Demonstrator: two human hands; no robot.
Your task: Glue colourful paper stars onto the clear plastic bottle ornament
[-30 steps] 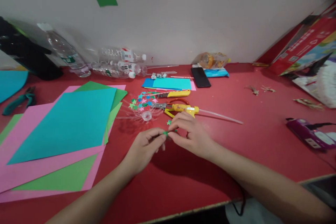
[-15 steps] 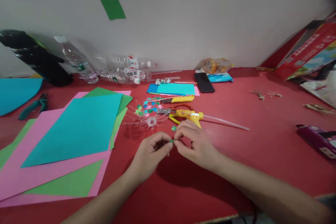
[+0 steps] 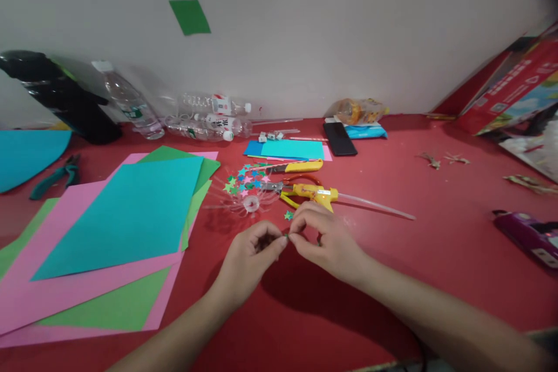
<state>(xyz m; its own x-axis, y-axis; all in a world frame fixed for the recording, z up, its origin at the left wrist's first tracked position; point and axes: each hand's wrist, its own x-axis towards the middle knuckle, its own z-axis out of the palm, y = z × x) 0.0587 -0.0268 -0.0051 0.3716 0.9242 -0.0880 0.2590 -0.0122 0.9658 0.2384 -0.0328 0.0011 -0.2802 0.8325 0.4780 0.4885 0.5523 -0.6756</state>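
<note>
My left hand (image 3: 250, 258) and my right hand (image 3: 325, 241) meet over the red table (image 3: 436, 256), their fingertips pinched together on a tiny green paper piece (image 3: 285, 236). Another small green star (image 3: 288, 215) lies just beyond my fingers. Behind them sits a clear plastic bottle top cut into splayed strips (image 3: 250, 202), with several small coloured paper stars (image 3: 244, 181) scattered on it. A yellow glue gun (image 3: 316, 193) with a clear glue stick lies just past my right hand.
Large teal, pink and green paper sheets (image 3: 117, 215) lie at the left. A yellow utility knife (image 3: 296, 166), scissors, small paper sheets (image 3: 288, 149), a black phone (image 3: 339, 138), plastic bottles (image 3: 204, 122), teal pliers (image 3: 54, 175), a purple device (image 3: 529, 232) and a red box (image 3: 510, 87) surround the spot.
The view has shifted down and a little right since one second ago. My hands stay pinched together on the green piece, with only slight finger movement.
</note>
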